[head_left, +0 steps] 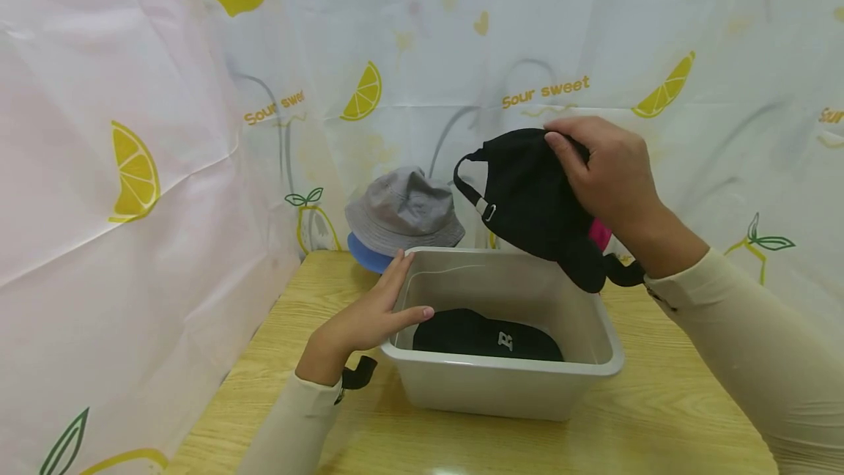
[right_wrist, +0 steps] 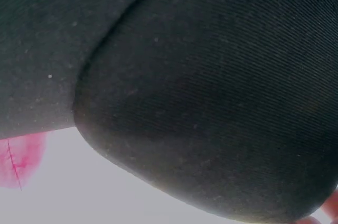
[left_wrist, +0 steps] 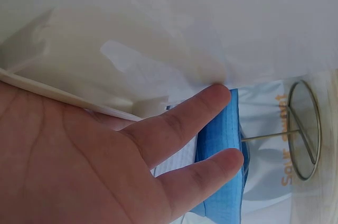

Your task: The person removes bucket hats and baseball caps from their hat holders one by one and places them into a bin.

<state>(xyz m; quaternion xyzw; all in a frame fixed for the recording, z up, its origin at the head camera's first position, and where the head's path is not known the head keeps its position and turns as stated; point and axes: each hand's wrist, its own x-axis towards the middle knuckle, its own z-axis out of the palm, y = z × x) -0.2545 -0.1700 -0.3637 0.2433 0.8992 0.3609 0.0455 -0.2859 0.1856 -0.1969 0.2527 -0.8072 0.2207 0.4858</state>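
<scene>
Lemon backdrop [head_left: 422, 35]: hung behind wooden table [head_left: 659, 402].
Bin [head_left: 488, 391]: held lettered black cap [head_left: 461, 336].
Right hand [head_left: 609, 167]: pinched second black cap [head_left: 527, 196] above bin's far right corner.
Left hand [head_left: 363, 317]: rested loose, straight-fingered, on bin's left rim.
Gray hat [head_left: 409, 207]: sat far left, atop blue hat [head_left: 368, 255].

- Black cap [head_left: 527, 189]: held up in the right hand [head_left: 606, 167] by its upper edge, tilted, its strap opening with a metal buckle facing left, its rounded lower end hanging over the bin's far right corner.
- Pale plastic bin [head_left: 488, 391]: upright and open-topped on the table, right of the table's left edge, its left rim touched by the left hand [head_left: 369, 317].
- Dark cap with a pale letter [head_left: 461, 332]: inside the bin, partly hidden behind the near rim.
</scene>
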